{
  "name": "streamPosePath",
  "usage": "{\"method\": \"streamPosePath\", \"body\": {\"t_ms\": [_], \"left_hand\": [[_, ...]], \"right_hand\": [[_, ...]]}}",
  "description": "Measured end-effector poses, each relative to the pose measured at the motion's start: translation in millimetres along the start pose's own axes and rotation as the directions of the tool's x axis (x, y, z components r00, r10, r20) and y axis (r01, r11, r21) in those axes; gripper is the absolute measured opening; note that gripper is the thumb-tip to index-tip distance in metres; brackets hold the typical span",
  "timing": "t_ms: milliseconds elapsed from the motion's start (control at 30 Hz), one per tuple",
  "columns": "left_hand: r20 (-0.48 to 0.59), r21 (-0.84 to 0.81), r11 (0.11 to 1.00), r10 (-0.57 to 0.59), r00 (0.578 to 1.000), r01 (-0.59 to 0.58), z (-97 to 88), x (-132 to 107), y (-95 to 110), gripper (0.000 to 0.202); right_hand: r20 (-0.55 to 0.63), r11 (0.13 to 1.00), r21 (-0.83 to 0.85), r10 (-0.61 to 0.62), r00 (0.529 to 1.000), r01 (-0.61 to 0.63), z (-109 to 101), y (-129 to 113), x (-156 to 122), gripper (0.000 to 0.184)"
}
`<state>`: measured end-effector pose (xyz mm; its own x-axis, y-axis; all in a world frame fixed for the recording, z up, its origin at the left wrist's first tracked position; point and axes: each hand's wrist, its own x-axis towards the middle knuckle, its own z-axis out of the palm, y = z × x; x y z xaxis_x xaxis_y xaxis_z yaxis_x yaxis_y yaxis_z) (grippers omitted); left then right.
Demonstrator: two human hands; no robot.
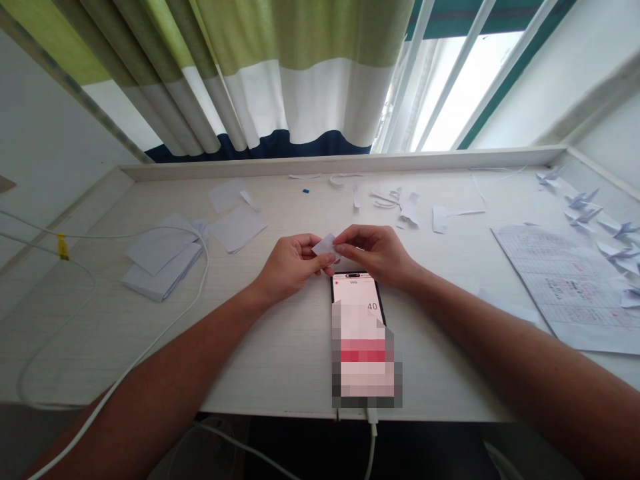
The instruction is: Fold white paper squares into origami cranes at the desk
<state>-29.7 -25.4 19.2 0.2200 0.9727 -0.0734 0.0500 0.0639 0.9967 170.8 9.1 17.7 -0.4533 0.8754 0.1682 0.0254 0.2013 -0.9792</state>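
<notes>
My left hand [293, 265] and my right hand [376, 252] meet at the middle of the white desk [280, 347]. Both pinch a small folded piece of white paper [325, 245] between thumb and fingers, just above the desk. Directly below the hands lies a phone [357, 313] with its screen lit, plugged into a white cable at the desk's near edge.
A stack of white paper squares [163, 260] and loose squares [237, 229] lie at left. Paper scraps [407, 207] litter the back. A printed sheet [565, 283] and several folded paper cranes [600, 227] sit at right. White cables [150, 347] loop across the left side.
</notes>
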Motion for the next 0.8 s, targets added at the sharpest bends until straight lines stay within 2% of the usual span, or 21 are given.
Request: {"method": "streamPosePath", "body": {"t_ms": [267,467,800], "left_hand": [[0.0,0.002,1.0,-0.026,1.0,0.026,0.5,-0.3,2.3,0.041],[-0.015,0.006,0.999,-0.041,0.999,0.041,1.0,-0.9,2.6,0.043],[-0.033,-0.019,0.999,-0.034,0.999,0.033,2.1,0.9,-0.7,0.05]], "right_hand": [[-0.022,0.993,0.095,0.079,0.997,-0.077,3.4,2.4,0.8,0.02],[-0.038,0.995,0.088,0.052,0.998,-0.049,3.6,6.7,2.6,0.017],[-0.035,0.988,0.149,0.036,0.999,-0.03,7.0,8.6,2.4,0.025]]}}
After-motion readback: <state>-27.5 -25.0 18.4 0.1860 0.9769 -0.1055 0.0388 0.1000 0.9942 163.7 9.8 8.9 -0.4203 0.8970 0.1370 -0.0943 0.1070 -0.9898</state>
